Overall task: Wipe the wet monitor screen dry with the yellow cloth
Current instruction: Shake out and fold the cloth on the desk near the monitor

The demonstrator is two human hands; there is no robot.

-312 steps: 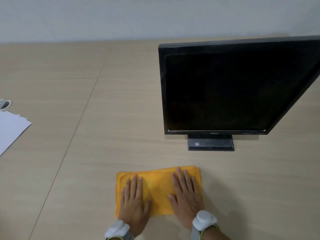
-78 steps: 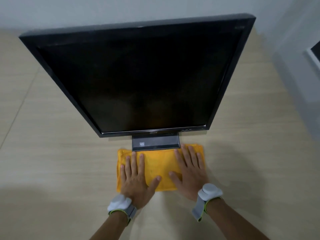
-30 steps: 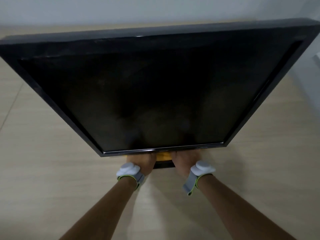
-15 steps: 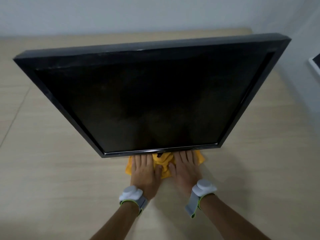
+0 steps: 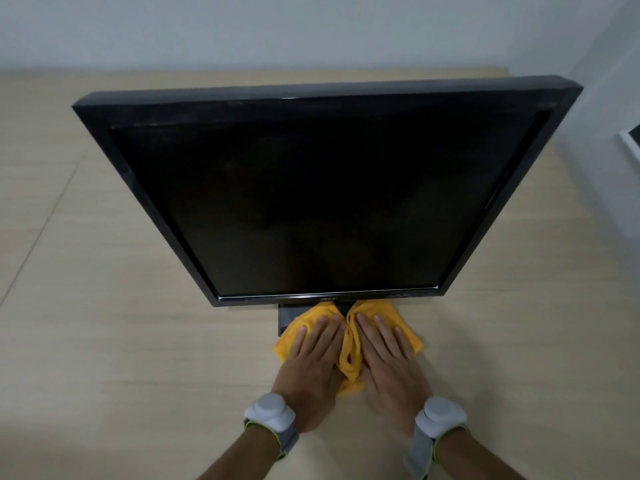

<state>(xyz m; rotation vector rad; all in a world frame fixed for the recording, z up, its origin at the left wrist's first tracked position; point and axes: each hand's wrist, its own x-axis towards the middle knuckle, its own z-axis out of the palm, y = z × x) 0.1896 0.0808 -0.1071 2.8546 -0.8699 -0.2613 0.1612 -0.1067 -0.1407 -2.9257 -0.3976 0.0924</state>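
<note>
A black monitor [image 5: 322,209] stands on the wooden table, its dark screen tilted towards me. The yellow cloth [image 5: 349,356] lies on the table just in front of the monitor's base [image 5: 285,317], bunched into a ridge down its middle. My left hand [image 5: 311,368] rests on the cloth's left half with fingers straight and pointing at the monitor. My right hand [image 5: 388,365] rests on the right half the same way. The two hands squeeze the ridge between them. Both wrists wear grey bands. The thumbs are hidden.
The light wooden table [image 5: 121,341] stretches out to the left and right of the monitor. A pale wall runs behind it. A white-framed object [image 5: 632,142] shows at the far right edge.
My hands have moved closer together and pushed the flat cloth into a ridge between them. The view has pulled back, so the monitor's base and more of the cloth show again.
</note>
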